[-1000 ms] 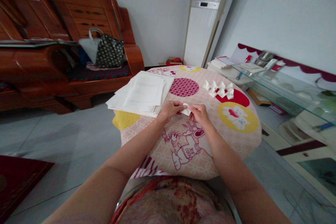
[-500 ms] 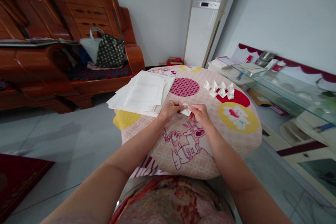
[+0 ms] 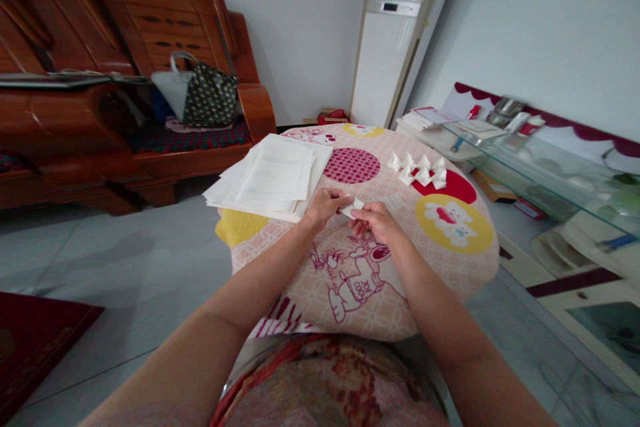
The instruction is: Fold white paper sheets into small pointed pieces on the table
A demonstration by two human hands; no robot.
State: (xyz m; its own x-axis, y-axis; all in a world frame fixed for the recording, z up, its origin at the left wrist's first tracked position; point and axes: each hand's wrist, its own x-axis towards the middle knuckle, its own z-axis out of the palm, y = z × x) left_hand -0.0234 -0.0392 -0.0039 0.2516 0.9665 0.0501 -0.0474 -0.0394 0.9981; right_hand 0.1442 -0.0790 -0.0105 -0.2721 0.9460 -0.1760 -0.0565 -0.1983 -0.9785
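My left hand [image 3: 325,205] and my right hand [image 3: 376,221] meet over the middle of a round table with a pink cartoon-print cloth [image 3: 360,280]. Both pinch a small folded piece of white paper [image 3: 353,206] between the fingertips, just above the cloth. A thick stack of white paper sheets [image 3: 273,177] lies at the table's left, close to my left hand. Several small folded white paper pieces [image 3: 419,171] sit in a cluster at the far right of the table.
A carved wooden bench [image 3: 125,80] with a dotted handbag [image 3: 203,93] stands behind on the left. A tall white air conditioner [image 3: 390,33] fills the corner. A glass-topped cabinet [image 3: 550,160] with books and cups runs along the right wall. A dark red rug [image 3: 35,340] lies at lower left.
My right hand has slid slightly down and towards me, while the folded paper has turned a little between the fingertips. The rest is unchanged.
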